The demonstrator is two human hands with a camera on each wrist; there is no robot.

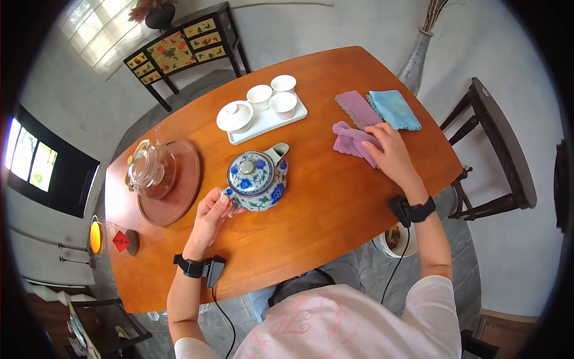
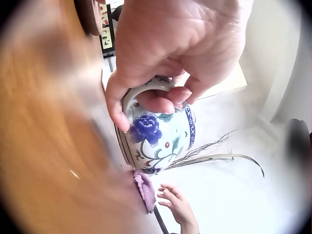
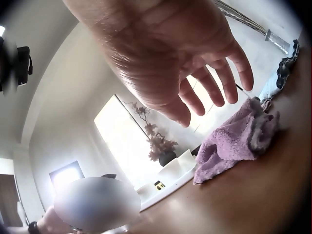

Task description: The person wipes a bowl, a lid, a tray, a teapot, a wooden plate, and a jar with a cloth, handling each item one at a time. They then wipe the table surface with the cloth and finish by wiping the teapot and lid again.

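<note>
My left hand [image 1: 210,215] grips the handle of a blue-flowered porcelain teapot [image 1: 257,179], lid on, its spout pointing up and to the right. In the left wrist view, the fingers curl through the handle loop beside a blue peony [image 2: 146,128]. On the right, my right hand [image 1: 391,152] is spread loosely over a crumpled purple cloth [image 1: 345,142]. The right wrist view shows that hand's fingers relaxed and apart above the cloth [image 3: 234,141]. Just beyond lie a flat mauve cloth [image 1: 357,106] and a light blue cloth [image 1: 394,109].
A white tray [image 1: 263,127] beyond the teapot carries a lidded bowl [image 1: 234,116] and three white cups. To the left, a glass teapot [image 1: 149,167] stands on a round brown tray [image 1: 190,179]. A dark chair [image 1: 502,143] stands off the table's right edge.
</note>
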